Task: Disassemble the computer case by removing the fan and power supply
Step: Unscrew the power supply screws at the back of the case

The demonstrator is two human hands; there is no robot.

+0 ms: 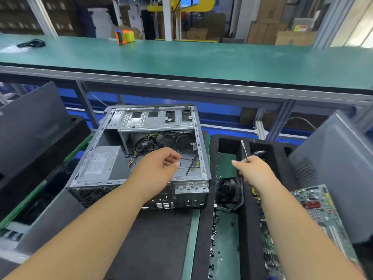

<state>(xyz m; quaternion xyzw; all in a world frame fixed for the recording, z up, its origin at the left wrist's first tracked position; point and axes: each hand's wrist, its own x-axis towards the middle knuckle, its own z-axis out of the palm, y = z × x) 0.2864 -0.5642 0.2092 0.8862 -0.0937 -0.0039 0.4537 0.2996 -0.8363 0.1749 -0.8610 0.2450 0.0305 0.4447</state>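
I see both forearms stretched forward over the bench (161,249). My left hand (159,168) hangs above the open case (141,154), wrist bent a little, fingers loosely curled with nothing in them, thumb close to the forefinger. Just left of that hand, inside the case, sits the power supply (103,162); past its fingertips, a tangle of cables (145,144) lies on the case floor. My right hand (255,171) reaches out over the black foam tray (250,229), palm turned down, fingers closed round a screwdriver (244,151) whose shaft sticks up and away from the knuckles. Just below and left of that wrist the fan (229,194) lies in a tray pocket, already out of the case. Under the right forearm a green circuit board (316,207) lies tilted against the tray's right edge. Small black screws (214,235) are scattered near my right elbow.
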